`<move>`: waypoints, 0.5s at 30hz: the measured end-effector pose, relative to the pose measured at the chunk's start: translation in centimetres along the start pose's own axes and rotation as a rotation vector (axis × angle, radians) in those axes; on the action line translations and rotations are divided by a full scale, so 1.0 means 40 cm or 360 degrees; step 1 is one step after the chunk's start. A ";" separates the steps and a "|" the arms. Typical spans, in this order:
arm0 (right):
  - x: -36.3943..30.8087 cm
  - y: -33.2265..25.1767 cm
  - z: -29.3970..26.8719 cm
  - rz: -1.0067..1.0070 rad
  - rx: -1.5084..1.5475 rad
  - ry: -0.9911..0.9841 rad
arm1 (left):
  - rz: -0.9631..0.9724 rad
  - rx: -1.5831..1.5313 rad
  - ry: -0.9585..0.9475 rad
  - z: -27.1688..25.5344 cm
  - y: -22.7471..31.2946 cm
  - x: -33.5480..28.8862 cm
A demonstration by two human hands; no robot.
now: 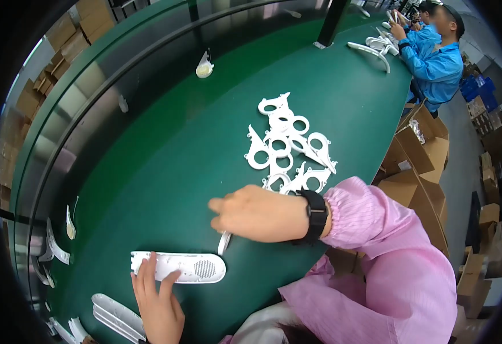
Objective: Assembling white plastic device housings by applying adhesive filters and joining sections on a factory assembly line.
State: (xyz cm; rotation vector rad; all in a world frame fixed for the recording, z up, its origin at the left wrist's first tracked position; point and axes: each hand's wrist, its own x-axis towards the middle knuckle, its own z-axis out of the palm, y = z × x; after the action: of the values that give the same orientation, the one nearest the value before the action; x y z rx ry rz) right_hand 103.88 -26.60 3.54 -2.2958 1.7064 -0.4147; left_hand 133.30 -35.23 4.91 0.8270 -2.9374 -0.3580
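Note:
A long white plastic panel [196, 268] with one rounded end and a patch of small perforations lies on the green table. My left hand [160, 301] rests on its left part, fingers stretched and spread. Above and right of the panel, my right hand [251, 213], with a black band at the wrist, is closed round a white plastic piece [224, 243]. Only the lower end of that piece shows below my fingers; the rest is hidden. Just beyond my right hand lies a loose pile of white ring-shaped plastic parts [278, 146] with pointed arms.
More long white panels [116, 317] lie at the lower left. A dark rail [84, 109] curves along the far side. A black post [332, 23] stands on the table. Open cardboard boxes [417, 149] stand at the right edge, near a co-worker in blue [434, 66].

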 end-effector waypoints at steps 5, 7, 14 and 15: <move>0.044 -0.027 -0.014 -0.0307 0.0352 0.0579 | 0.0373 -0.0270 -0.0057 -0.006 -0.024 -0.008; 0.060 -0.060 -0.006 -0.0362 0.0509 0.0852 | 0.0455 -0.0377 -0.0052 -0.004 -0.014 -0.004; 0.086 -0.196 0.063 -0.0307 0.0313 0.1075 | 0.0026 -0.0765 0.0170 -0.051 0.018 -0.055; 0.089 -0.212 0.068 -0.0333 0.0373 0.1052 | -0.0027 -0.0779 0.0178 -0.051 0.020 -0.078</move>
State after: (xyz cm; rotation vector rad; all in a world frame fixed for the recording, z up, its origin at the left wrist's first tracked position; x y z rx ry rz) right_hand 113.38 -27.56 4.39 -2.3054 1.5372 -1.4660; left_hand 135.80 -33.34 7.07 0.7659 -2.5652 -0.9464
